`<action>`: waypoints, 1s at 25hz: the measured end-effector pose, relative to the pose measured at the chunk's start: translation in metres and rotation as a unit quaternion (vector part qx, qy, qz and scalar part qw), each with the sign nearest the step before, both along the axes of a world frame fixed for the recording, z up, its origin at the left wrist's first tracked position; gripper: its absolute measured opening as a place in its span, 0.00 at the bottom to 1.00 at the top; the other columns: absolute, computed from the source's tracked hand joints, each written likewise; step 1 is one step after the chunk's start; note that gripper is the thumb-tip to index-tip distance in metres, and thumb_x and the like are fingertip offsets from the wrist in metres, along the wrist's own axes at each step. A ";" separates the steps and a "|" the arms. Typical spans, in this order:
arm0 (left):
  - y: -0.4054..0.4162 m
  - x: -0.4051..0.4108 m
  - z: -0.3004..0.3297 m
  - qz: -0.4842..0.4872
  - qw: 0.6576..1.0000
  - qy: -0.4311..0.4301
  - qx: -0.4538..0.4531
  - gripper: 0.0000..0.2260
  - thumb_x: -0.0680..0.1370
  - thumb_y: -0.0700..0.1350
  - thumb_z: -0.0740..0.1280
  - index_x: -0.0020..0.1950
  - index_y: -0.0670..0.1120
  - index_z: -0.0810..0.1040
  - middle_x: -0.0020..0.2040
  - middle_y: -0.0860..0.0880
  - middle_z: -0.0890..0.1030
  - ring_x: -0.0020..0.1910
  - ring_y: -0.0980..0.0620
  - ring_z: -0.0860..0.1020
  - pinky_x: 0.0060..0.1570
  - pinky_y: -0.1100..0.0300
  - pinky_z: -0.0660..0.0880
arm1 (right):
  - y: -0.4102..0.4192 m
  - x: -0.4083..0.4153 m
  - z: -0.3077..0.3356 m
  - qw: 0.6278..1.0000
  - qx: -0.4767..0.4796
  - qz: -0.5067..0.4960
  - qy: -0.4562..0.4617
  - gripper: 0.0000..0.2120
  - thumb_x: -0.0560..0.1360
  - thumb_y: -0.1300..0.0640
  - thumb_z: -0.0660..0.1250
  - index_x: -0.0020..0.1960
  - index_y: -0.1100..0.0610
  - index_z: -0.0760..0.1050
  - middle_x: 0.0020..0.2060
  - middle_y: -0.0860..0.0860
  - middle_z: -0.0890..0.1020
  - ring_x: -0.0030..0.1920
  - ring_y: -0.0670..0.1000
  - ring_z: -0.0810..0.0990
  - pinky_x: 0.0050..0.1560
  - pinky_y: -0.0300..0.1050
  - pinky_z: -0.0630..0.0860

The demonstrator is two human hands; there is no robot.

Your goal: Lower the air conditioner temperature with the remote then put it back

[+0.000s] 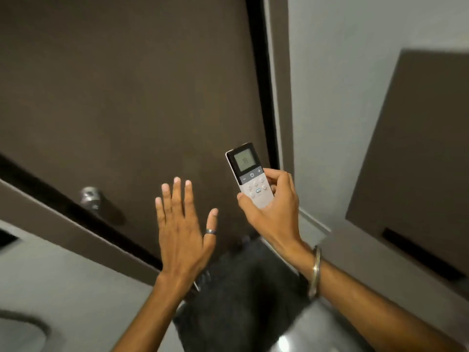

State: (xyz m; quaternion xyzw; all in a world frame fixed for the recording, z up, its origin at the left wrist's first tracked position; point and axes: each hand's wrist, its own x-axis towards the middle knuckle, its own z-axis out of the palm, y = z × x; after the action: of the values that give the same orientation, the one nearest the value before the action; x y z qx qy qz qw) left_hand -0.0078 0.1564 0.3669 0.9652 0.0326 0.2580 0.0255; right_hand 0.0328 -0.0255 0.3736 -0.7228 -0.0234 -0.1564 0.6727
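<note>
A white remote (247,171) with a black top, a small grey screen and several buttons is held upright in my right hand (272,209). My fingers wrap its right side and my thumb rests on its lower left edge. My left hand (184,229) hovers to the left of the remote with fingers spread, back facing me, a ring on the thumb, holding nothing. The air conditioner is not in view.
A dark brown door (132,97) with a metal knob (90,196) fills the view ahead. A pale wall (342,97) is to the right, with a brown panel (418,161) further right. A dark mat (243,288) lies on the floor below.
</note>
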 end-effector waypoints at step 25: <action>-0.207 0.086 -0.510 -0.239 0.844 0.479 0.032 0.33 0.85 0.61 0.50 0.84 0.42 0.53 0.85 0.39 0.52 0.85 0.40 0.45 0.83 0.44 0.42 | -0.232 0.018 -0.619 0.690 -0.139 -0.361 0.612 0.38 0.74 0.44 0.77 0.75 0.62 0.69 0.70 0.61 0.77 0.68 0.62 0.77 0.68 0.57 0.75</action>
State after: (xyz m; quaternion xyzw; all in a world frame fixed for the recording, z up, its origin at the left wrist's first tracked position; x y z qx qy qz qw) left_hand 0.0783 -0.0505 -0.1435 0.9470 -0.1992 -0.2494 0.0363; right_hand 0.0511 -0.2574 -0.2457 -0.6963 0.6348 0.0946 0.3212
